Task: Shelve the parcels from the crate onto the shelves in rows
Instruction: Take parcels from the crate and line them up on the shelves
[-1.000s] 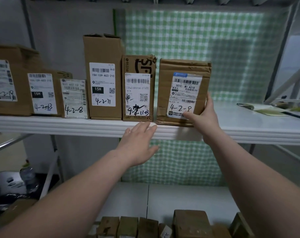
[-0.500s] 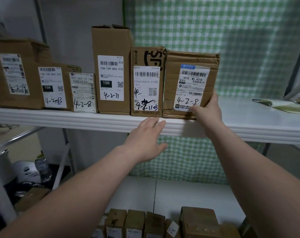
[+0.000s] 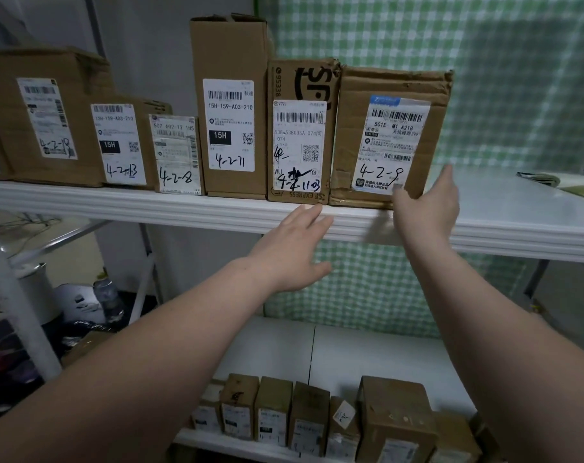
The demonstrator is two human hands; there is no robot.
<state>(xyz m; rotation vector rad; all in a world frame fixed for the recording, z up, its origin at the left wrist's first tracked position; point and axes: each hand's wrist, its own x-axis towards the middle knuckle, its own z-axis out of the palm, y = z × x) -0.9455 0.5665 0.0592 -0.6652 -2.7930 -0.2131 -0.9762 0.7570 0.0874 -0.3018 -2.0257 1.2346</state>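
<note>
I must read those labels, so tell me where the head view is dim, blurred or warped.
Head view: dim, brightest on the green checked curtain; rightmost parcel has a sharp label, far-left parcel a smeared one; the right hand shadows the shelf edge, which bows slightly from the wide lens; lower-shelf parcels lie in shade.

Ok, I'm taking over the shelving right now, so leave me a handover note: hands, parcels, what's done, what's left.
Left hand: open, fingers at the upper shelf's front edge, holding nothing.
Right hand: open, touching the rightmost parcel at its lower right corner.
Parcels: that one stands upright at the right end of the upper row; a second row stands on the lower shelf.
Done: this parcel is placed.
Left: crate out of view, so the remaining count is unknown.
</note>
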